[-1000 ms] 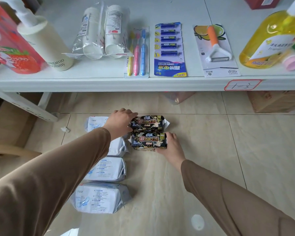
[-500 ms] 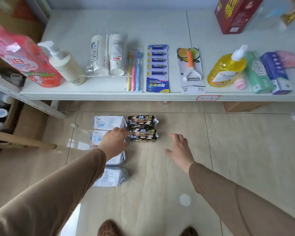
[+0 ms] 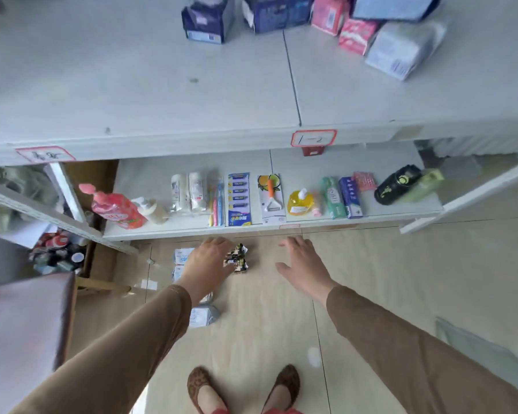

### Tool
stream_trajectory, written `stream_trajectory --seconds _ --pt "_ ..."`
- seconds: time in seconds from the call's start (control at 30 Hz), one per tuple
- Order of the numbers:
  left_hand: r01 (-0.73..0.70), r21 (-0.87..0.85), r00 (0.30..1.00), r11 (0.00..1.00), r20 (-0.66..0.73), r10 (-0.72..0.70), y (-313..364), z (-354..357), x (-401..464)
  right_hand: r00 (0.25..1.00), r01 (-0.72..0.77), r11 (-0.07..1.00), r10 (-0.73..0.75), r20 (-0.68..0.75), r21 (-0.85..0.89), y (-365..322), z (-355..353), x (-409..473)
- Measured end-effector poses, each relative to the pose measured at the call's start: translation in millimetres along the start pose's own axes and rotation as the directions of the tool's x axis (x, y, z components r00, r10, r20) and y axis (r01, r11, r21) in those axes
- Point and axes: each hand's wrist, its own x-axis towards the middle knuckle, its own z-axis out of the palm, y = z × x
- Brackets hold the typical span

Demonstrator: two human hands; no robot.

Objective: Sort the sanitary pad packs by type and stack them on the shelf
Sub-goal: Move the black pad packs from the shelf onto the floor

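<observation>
Two black pad packs lie side by side on the tiled floor below the lower shelf. Left of them runs a row of white pad packs, partly hidden by my left arm; the nearest one shows beside my sleeve. My left hand hangs above the packs with relaxed fingers and holds nothing. My right hand is spread open in the air to the right of the black packs. On the upper shelf, at the far right, stand more pad packs, dark blue, pink and white.
The lower shelf carries a pink pump bottle, toothbrushes, a battery card, a peeler, a yellow bottle and boxes. A brown surface stands at the left. My feet stand on the tiles below.
Both hands have let go of the black packs and risen away from the floor. The view has pulled back and up, bringing the upper shelf into sight.
</observation>
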Motion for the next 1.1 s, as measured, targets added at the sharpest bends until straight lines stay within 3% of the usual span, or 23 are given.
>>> stream_trajectory --seconds 0.4,0.83,1.1 --pt "-0.164 -0.042 0.936 0.985 -0.322 0.142 111.8 -184.0 34.7 0.969 0.130 0.991 -0.128 -0.210 -0.005 -37.8 -219.4 -1.7" --pt "-0.176 -0.016 0.911 0.984 -0.381 0.157 105.0 -283.8 165.7 0.950 0.185 0.982 -0.190 -0.250 -0.045 -65.5 -332.5 128.4" --pt "-0.093 -0.031 0.906 0.995 -0.418 0.071 87.9 -331.1 238.5 0.916 0.291 0.953 -0.301 -0.263 -0.080 -80.9 -396.5 228.8"
